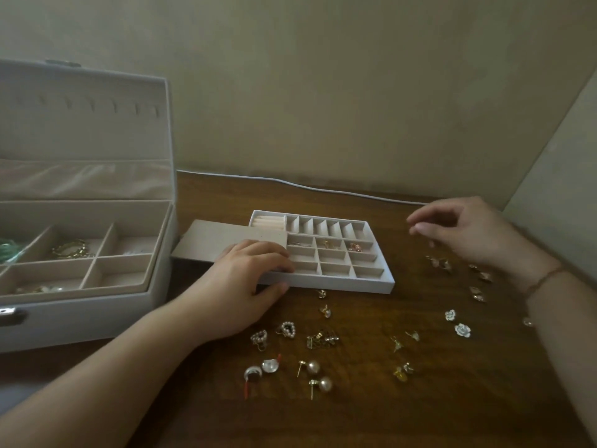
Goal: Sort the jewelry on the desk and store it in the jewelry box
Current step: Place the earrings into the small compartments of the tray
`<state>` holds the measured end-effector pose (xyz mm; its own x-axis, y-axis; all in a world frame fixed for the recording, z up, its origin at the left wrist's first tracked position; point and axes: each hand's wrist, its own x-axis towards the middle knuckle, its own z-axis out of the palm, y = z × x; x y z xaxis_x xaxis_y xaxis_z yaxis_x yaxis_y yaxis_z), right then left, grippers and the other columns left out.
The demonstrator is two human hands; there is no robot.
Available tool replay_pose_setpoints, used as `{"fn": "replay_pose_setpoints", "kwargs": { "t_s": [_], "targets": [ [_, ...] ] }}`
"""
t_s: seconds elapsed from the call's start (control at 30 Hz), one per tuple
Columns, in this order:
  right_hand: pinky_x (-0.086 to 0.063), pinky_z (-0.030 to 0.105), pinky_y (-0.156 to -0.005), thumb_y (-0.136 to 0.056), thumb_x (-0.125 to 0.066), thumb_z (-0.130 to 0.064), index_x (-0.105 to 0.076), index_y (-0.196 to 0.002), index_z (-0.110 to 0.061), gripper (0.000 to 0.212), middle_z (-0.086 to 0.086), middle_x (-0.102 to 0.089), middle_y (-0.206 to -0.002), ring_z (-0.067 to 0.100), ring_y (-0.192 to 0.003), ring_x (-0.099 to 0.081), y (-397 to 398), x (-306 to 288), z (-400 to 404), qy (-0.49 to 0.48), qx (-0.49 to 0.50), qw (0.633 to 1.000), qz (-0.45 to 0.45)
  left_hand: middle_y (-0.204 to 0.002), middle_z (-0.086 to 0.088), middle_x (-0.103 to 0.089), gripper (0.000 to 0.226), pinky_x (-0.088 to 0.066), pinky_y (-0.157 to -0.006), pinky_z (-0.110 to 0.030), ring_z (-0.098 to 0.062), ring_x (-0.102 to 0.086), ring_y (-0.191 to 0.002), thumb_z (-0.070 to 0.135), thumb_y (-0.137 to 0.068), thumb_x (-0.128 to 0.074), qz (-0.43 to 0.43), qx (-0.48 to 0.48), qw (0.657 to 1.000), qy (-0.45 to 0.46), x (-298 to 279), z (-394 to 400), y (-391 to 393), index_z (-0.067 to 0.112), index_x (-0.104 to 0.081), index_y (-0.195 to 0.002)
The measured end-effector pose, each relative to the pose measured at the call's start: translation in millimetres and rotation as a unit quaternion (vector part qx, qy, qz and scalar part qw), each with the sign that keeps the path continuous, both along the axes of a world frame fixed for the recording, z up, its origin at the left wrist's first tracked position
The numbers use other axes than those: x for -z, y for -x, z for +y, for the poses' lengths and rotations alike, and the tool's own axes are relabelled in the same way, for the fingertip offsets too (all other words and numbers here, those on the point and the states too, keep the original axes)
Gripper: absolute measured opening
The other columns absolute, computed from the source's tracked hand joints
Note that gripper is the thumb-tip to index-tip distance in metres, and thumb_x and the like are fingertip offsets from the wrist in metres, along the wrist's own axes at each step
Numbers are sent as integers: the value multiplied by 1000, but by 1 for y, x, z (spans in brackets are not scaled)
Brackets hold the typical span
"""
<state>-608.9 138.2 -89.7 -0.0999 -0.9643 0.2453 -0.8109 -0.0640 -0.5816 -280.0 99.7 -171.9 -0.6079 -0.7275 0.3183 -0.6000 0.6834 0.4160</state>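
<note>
Jewelry box (80, 221): grey, lid raised, standing at the left edge of the worktop (371, 415); its open compartments hold a gold chain (72, 249), something green at the far left, and pale pieces in the front-left section.
Divided tray (336, 250): pale insert lying flat on the worktop just right of the box, towards the back edge; small gold and pink pieces sit in three cells of its second row, ring rolls fill the back-left corner, and a flat lid panel (223, 239) overlaps its left end.
Left hand (248, 286): fingers curl over the tray's front-left edge, thumb against the front wall, gripping the tray.
Right hand (465, 231): raised above the worktop right of the tray, fingers loosely bent and apart; I cannot tell whether it holds anything. A thin bracelet (546, 281) circles the wrist.
Loose jewelry: spread over the worktop in front of the tray and to its right.
Pearl studs (318, 375): a pair near the front, centre.
Heart earrings (274, 333): pearl-rimmed pair, just beside the left wrist.
White flower earrings (457, 323): a pair towards the right edge.
Gold pieces (458, 270): several small ones beneath the right hand.
Silver crescents (261, 368): two, with red backs, left of the studs.
</note>
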Motion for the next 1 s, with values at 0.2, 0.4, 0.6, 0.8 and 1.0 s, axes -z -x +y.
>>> {"fn": "replay_pose_setpoints", "kwargs": {
  "t_s": [0.2, 0.4, 0.6, 0.8, 1.0],
  "targets": [
    [-47, 14, -52, -80, -75, -22, -74, -81, -36, 14, -6, -73, -73, 2, -55, -63, 31, 7, 68, -99, -11, 995, 10, -132, 28, -47, 29, -34, -112, -32, 5, -36, -128, 38, -91, -59, -2, 1, 1000, -1, 1, -1, 0, 44, -59, -120],
    [-53, 22, -64, -74, -80, -38, -62, -94, -51, 30, -23, -65, -84, -3, -66, -62, 29, 19, 72, -244, -30, 960, 135, -130, 28, -50, 29, -38, -109, -32, 6, -39, -128, 37, -90, -59, 0, 7, 1000, -1, 2, -3, -2, 47, -59, -118],
    [-47, 19, -59, -80, -77, -29, -62, -90, -47, 26, -11, -61, -86, 3, -68, -61, 18, 27, 68, -239, -43, 952, 185, -130, 27, -52, 30, -39, -108, -32, 5, -42, -128, 34, -89, -63, 8, 3, 1000, 6, 3, -2, -1, 49, -59, -115],
    [-58, 25, -58, -83, -74, -18, -66, -86, -41, 24, -5, -68, -71, 7, -60, -68, 8, 30, 64, -203, -23, 973, 110, -129, 29, -51, 30, -39, -109, -32, 7, -41, -127, 34, -89, -63, 11, 4, 1000, 3, 2, -1, 0, 44, -61, -117],
    [-41, 11, -62, -80, -77, -24, -68, -93, -38, 21, -15, -66, -85, 0, -78, -60, -17, 26, 12, -42, -15, 996, 77, -131, 31, -47, 30, -34, -113, -33, 8, -37, -128, 39, -90, -60, 12, 3, 1000, -4, 2, -1, 1, 44, -61, -119]
  ]
}}
